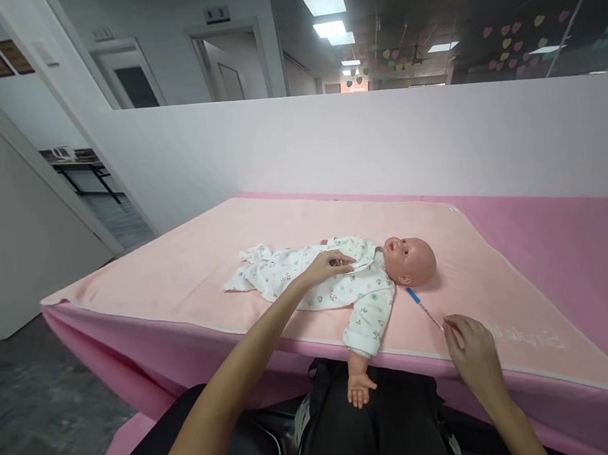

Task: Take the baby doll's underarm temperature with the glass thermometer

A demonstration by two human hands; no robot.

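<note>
A baby doll (413,261) lies on its back, head to the right, in a white patterned garment (322,294). One of its arms hangs over the table's front edge. My left hand (325,267) is at the doll's chest, thumb and forefinger closing on the front of the garment. Beside the doll's neck and shoulder is a thin stick thermometer (426,310) with a blue end, slanting toward me. My right hand (474,354) pinches its near, clear end between the fingertips, just above the pink mat.
A light pink mat (188,261) with a pale edge covers much of the table, over a darker pink cloth (572,250). A white partition (328,145) with glass above stands behind. Below the table edge are my legs (379,422) and a black chair (246,451).
</note>
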